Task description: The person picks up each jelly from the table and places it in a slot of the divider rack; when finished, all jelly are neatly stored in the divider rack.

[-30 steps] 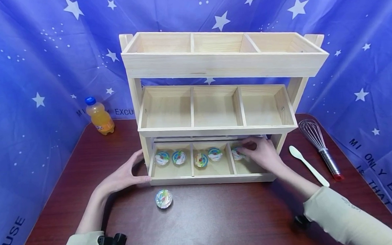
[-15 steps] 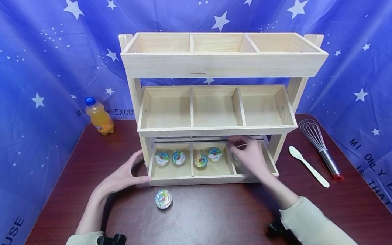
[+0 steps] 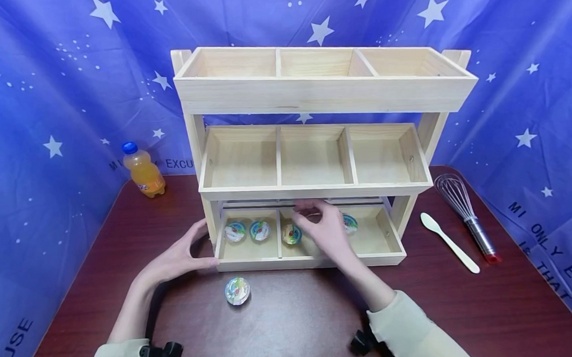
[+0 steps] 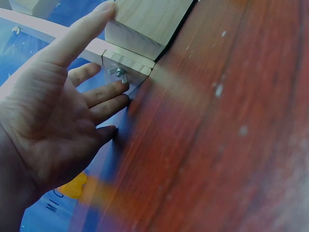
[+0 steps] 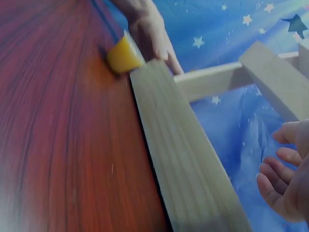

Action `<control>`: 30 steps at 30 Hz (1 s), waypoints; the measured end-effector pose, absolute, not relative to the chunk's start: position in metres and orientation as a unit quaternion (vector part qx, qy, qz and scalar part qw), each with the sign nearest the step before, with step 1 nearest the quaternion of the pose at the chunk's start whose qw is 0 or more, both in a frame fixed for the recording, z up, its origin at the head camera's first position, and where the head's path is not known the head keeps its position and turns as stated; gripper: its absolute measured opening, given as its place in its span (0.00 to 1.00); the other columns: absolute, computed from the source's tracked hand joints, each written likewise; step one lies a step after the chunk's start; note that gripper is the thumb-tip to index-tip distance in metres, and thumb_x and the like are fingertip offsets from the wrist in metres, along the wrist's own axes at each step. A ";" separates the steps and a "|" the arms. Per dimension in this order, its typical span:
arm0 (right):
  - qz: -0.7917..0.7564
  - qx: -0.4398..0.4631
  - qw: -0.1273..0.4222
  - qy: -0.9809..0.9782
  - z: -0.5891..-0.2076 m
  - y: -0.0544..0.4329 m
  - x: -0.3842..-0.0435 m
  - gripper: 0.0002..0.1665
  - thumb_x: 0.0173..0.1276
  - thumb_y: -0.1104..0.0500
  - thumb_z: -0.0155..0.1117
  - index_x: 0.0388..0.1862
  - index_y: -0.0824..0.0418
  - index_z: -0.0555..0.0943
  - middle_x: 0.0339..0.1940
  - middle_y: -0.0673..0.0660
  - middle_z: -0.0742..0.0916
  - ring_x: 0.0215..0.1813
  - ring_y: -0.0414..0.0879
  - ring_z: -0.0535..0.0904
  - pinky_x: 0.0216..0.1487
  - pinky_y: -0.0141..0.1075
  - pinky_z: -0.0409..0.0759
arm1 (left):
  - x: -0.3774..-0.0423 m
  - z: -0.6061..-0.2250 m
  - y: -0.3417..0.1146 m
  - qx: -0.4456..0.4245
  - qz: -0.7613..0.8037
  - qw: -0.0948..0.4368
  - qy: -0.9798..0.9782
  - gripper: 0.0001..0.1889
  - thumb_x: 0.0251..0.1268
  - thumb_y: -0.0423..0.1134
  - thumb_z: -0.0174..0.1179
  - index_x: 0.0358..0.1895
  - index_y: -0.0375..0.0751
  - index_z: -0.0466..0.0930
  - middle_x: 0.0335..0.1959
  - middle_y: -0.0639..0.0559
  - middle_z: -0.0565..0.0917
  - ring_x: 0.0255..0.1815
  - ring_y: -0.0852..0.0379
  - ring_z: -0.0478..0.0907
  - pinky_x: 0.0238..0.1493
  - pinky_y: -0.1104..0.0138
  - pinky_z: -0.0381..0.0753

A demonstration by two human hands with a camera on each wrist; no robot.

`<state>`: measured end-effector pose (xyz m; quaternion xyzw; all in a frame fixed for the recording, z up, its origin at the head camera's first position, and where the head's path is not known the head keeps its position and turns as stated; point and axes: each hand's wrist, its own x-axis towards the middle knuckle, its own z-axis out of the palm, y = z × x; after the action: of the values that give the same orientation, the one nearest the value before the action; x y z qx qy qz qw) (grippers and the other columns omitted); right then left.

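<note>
My left hand [image 3: 176,262] rests against the left end of the wooden rack [image 3: 311,190]. In the left wrist view its thumb touches the tray's corner and the spread fingers lie near a wing nut. My right hand [image 3: 325,233] is over the bottom tier's middle compartment, fingers loosely bent, nothing visible in them in the right wrist view. Foil-lidded jelly cups [image 3: 259,230] lie in the bottom tier: two in the left compartment, one jelly cup [image 3: 291,234] visible in the middle, one jelly cup [image 3: 350,224] in the right. Part of the middle compartment is hidden behind my right hand.
Another jelly cup [image 3: 237,291] stands on the table [image 3: 293,323] before the rack, yellow-sided in the right wrist view. An orange drink bottle [image 3: 144,171] stands at back left. To the right lie a pale spoon [image 3: 449,242] and a whisk [image 3: 468,220]. Starry curtains surround the table.
My right hand has let go of the jelly cup in the right compartment and moved left over the middle one. My left hand has stayed at the rack's end.
</note>
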<state>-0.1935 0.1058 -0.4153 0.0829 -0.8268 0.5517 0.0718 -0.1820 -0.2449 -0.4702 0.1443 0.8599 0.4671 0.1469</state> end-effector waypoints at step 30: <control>0.578 0.284 -0.088 -0.760 -0.423 0.047 -0.154 0.25 0.68 0.64 0.70 0.64 0.61 0.80 0.50 0.65 0.90 0.51 0.50 0.89 0.53 0.33 0.88 | -0.182 -0.474 -0.245 0.165 0.480 0.138 0.851 0.53 0.60 0.49 0.74 0.82 0.51 0.48 0.83 0.39 0.59 0.84 0.35 0.53 0.78 0.33 0.52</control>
<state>-0.1541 0.0473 -0.4233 0.2841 -0.7601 0.5777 -0.0880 -0.1821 -0.2450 -0.4742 0.1646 0.8507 0.4798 0.1376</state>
